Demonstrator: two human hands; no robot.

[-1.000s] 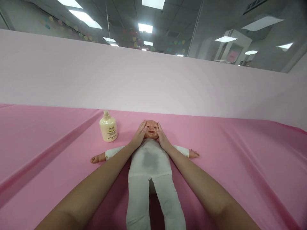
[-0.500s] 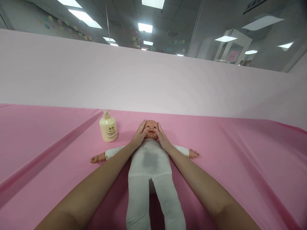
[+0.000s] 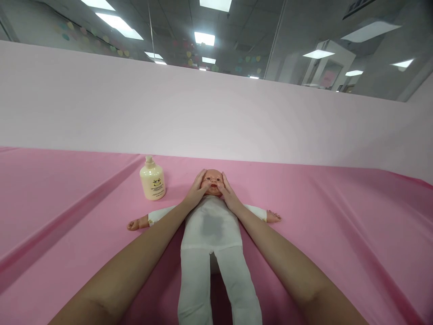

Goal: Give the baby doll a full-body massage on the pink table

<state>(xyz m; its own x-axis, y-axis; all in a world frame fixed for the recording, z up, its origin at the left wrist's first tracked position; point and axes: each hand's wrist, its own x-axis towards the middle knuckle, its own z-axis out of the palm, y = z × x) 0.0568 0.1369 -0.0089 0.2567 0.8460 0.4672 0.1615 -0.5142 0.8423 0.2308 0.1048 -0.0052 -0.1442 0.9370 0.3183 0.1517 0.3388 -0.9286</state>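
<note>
A baby doll (image 3: 212, 230) lies on its back in the middle of the head view, its cloth body white with a grey patch on the front. Against one side of its head (image 3: 213, 175) rests my left hand (image 3: 196, 189), fingers stretched out along the side and thumb on the cheek near the mouth. My right hand (image 3: 229, 192) mirrors it on the other side, fingers extended, thumb on the opposite cheek. Neither hand is wrapped round anything. The doll's arms spread out sideways, partly hidden behind my forearms.
A pale yellow lotion bottle (image 3: 153, 181) stands upright left of the doll's head. Pink cloth (image 3: 311, 216) with some folds covers the surface. Behind it rises a white wall (image 3: 216, 117), topped by glass (image 3: 237, 40) showing ceiling lights.
Both my thumbs have shifted very slightly inward on the doll's cheeks, towards its mouth. The doll and the bottle stay in place.
</note>
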